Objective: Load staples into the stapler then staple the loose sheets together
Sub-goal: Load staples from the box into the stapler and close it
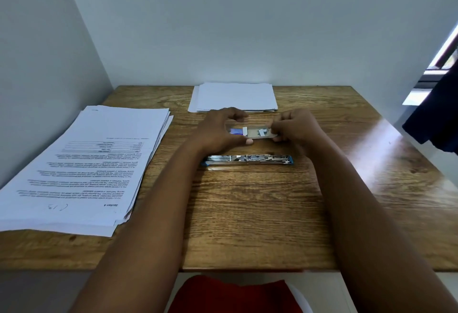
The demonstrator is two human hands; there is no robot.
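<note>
- The stapler [248,160] lies swung fully open and flat on the wooden table [260,213], just below the centre of the frame, its metal channel facing up and blue plastic showing at both ends.
- Just above it in the frame I hold a small staple box [250,132] with both hands, its inner tray slid partly out toward the right of the blue sleeve.
- My left hand [220,130] curls around the blue sleeve end, fingers arched over the top and thumb under the near edge.
- My right hand [295,127] pinches the pale tray end, fingertips closed on it.
- I cannot tell whether any staples sit in the tray; that part is too small and blurred.
- A neat stack of blank white sheets [235,97] rests at the far edge of the table, top centre, just beyond my hands.
- A thicker pile of printed sheets [84,164] fills the left of the frame, text upside down to me, with a pencilled mark near the lower corner.
- The edges of that pile are fanned a little along its right side.
- A dark cloth [436,119] hangs at the right edge, below a strip of window [443,60].
- Red fabric [233,295] shows at the bottom centre, beneath the table edge.
</note>
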